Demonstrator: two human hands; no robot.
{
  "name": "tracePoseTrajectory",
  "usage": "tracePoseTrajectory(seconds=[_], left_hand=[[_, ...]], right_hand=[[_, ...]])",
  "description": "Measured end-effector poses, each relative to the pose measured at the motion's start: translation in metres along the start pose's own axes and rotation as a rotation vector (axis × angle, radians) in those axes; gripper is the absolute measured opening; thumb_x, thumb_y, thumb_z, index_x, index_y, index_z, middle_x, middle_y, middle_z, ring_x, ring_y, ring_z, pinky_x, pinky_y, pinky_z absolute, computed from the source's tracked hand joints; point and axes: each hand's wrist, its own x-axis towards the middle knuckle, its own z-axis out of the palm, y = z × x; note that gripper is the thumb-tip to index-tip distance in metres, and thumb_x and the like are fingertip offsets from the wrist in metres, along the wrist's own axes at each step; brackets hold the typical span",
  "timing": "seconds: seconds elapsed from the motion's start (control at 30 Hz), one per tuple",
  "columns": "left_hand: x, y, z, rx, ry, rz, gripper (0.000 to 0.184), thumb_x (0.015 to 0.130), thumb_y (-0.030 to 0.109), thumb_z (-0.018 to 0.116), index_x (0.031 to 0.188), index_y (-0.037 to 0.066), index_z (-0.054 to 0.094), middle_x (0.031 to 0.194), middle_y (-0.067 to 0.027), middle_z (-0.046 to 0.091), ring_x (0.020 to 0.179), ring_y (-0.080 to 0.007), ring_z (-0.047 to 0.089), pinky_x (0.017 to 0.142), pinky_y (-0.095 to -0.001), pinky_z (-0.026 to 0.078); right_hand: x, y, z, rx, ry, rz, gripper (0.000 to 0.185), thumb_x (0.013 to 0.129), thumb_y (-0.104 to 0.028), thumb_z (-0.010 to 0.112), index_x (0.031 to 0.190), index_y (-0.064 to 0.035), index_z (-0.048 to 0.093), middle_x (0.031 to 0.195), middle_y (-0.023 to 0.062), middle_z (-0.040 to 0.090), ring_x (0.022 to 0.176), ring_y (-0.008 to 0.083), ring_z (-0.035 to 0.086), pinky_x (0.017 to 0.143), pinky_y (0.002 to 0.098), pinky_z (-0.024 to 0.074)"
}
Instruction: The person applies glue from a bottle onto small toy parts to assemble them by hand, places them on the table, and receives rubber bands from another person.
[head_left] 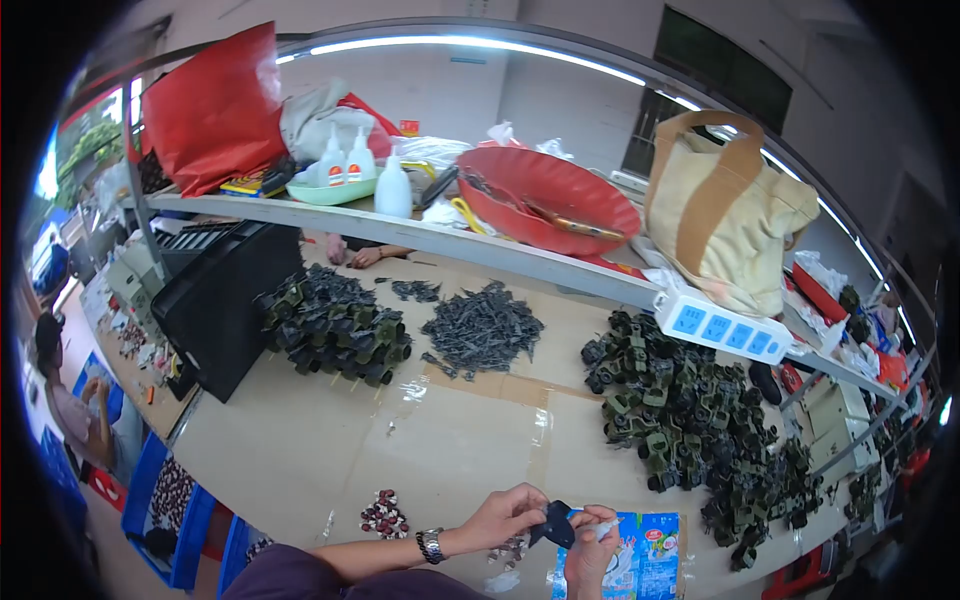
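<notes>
My left hand (508, 517), with a watch and a dark bracelet at its wrist, pinches a small dark piece (553, 525) near the table's front edge. Close on its right, my right hand (592, 545) has its fingers closed on something small and whitish, touching or almost touching the dark piece. Under and beside my right hand lies a blue printed packet (655, 550). Small pale and dark-red pieces lie partly hidden below my left hand. Another little pile of red and white pieces (385, 515) sits to the left on the brown table (300, 440).
Green-black parts are heaped at left (340, 325) and right (680, 400), around a grey pile (482, 328). A shelf (420, 235) crosses above, with a power strip (720, 328). Another person's hands (365, 255) show behind; a person (80, 400) sits far left near blue bins (165, 515).
</notes>
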Motion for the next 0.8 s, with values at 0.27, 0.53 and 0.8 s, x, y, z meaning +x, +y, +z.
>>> tracePoseTrajectory(seconds=[0.27,0.53,0.8], left_hand=[[-0.013,0.021,-0.008,0.395,-0.063,0.116,0.033,0.084,0.022,0.07,0.103,0.002,0.051,0.08,-0.0089,0.06,0.065,-0.0162,0.057,0.06,-0.0286,0.045],[-0.001,0.036,-0.022,0.49,-0.001,0.38,0.031,0.082,0.015,0.069,0.107,0.002,0.055,0.086,-0.0132,0.063,0.075,-0.0253,0.064,0.065,-0.0323,0.05],[0.001,0.033,-0.013,0.12,0.082,0.217,0.026,0.084,0.003,0.066,0.108,-0.003,0.058,0.094,-0.0091,0.067,0.081,-0.0123,0.065,0.07,-0.0262,0.054]], right_hand=[[-0.002,0.005,-0.004,-0.005,-0.04,0.111,0.042,0.065,-0.016,0.081,0.096,0.0005,0.058,0.073,0.0052,0.058,0.066,0.0104,0.054,0.06,0.0197,0.0409],[0.005,-0.011,0.046,-0.42,-0.054,0.019,0.032,0.062,0.002,0.065,0.094,-0.0005,0.063,0.079,0.0007,0.057,0.073,0.0085,0.052,0.067,0.0215,0.0424],[0.01,-0.017,0.063,-0.386,-0.067,0.038,0.009,0.079,0.004,0.063,0.088,0.0027,0.064,0.082,0.0039,0.064,0.073,0.0077,0.057,0.067,0.0216,0.0478]])
